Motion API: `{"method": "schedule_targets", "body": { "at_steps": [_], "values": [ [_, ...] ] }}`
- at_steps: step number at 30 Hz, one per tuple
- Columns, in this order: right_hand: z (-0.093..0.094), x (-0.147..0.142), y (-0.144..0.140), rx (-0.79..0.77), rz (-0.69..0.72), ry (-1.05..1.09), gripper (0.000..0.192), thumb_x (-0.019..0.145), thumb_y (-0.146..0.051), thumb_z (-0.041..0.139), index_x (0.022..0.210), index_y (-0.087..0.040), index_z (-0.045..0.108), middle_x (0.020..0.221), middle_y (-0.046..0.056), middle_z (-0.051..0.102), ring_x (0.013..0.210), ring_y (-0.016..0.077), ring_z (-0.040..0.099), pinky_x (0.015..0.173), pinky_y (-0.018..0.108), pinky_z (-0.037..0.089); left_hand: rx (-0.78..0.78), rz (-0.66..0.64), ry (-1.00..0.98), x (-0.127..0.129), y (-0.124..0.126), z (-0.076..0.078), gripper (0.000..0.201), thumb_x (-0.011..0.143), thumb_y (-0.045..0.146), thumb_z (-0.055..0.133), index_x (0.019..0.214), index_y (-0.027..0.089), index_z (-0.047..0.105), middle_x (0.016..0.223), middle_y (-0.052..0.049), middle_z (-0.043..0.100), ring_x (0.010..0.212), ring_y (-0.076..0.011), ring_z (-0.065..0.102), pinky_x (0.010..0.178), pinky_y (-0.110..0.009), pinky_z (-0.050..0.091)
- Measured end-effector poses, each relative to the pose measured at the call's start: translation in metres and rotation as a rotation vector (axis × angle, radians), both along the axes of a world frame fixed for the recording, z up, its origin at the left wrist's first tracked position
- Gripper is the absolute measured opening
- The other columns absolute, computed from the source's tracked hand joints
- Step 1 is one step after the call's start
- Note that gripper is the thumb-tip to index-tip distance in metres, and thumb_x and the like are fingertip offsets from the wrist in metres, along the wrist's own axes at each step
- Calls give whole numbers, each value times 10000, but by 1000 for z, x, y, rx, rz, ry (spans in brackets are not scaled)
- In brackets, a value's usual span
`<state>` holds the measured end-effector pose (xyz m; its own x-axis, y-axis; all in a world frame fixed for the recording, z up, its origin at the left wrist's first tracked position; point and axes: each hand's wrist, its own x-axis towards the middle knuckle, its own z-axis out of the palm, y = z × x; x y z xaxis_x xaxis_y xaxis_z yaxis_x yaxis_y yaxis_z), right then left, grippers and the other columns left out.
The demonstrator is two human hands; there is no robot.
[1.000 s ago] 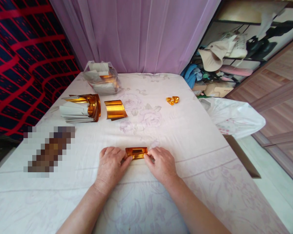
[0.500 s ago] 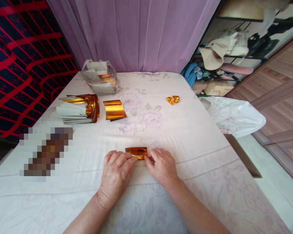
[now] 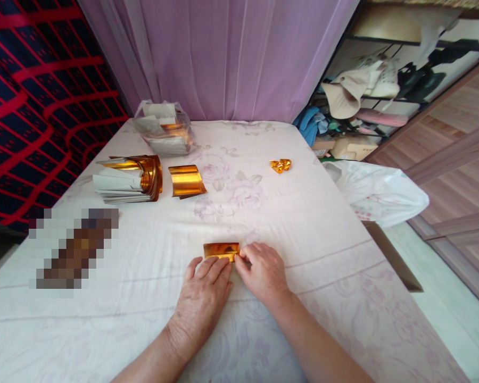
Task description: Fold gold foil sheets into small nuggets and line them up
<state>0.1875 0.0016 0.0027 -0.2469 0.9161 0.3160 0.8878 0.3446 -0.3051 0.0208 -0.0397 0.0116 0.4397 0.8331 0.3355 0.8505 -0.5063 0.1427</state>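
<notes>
A small folded piece of gold foil paper (image 3: 221,250) lies on the white floral cloth of the table (image 3: 303,223), close to the near edge. My left hand (image 3: 205,292) lies flat with its fingertips pressing the foil's near edge. My right hand (image 3: 261,271) pinches the foil's right end between thumb and fingers. The foil's near part is hidden under my fingers.
A stack of gold and white sheets (image 3: 125,178) and a loose curled gold sheet (image 3: 186,181) lie at the left. A clear bag of sheets (image 3: 163,127) stands behind them. A small folded gold piece (image 3: 280,165) sits at the right. A white plastic bag (image 3: 377,191) hangs off the right edge.
My left hand has slid right and nearer along the foil, from its left end to its near edge. My right hand has held the right end throughout.
</notes>
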Motion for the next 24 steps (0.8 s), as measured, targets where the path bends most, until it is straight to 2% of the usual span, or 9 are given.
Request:
{"method": "schedule_targets", "body": {
  "at_steps": [7,14,24],
  "values": [
    [2,0,-1,-13,-3,-6,161,820,-198,587,661,-213,562,656,3,607,683,157,551,665,286,317,-33,-17,25,-1,-1,3,298,961,195,422,1172,193,632,1152,-61,702,1065,-236,616,1000,-479,374],
    [3,0,-1,-24,-10,10,169,812,-189,592,649,-214,554,654,-1,609,681,155,547,667,283,316,-52,-16,38,-1,-3,3,294,938,192,470,1189,187,623,1181,-62,689,1091,-249,611,1015,-486,375],
    [0,0,-1,-47,-25,70,66,806,-195,610,747,-215,587,716,-5,641,717,161,581,689,283,349,-15,-28,64,1,-2,4,282,923,177,475,1150,173,642,1144,-67,699,1063,-248,616,988,-459,436]
  ]
}}
